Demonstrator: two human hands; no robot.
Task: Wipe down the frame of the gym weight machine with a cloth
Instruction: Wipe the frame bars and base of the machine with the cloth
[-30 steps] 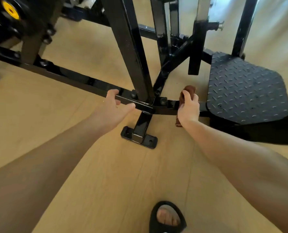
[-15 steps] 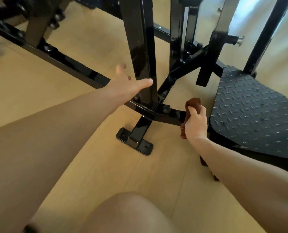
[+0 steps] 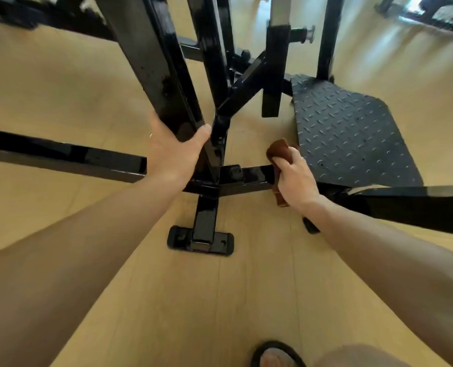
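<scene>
Black steel frame (image 3: 246,178) of the weight machine stands on a light wood floor (image 3: 61,88). Left hand (image 3: 173,152) grips the slanted upright post (image 3: 156,75), thumb wrapped on its right edge. Right hand (image 3: 294,178) holds a brown cloth (image 3: 279,149) folded over the low crossbar, fingers curled round it, just beside the edge of the tread plate (image 3: 352,133). Bare floor lies open btw. the arms, w/ the base foot (image 3: 200,241) in the middle.

Glossy black frame (image 3: 249,178) (square tubing); brown cloth (image 3: 279,151) draped over low crossbar.
</scene>
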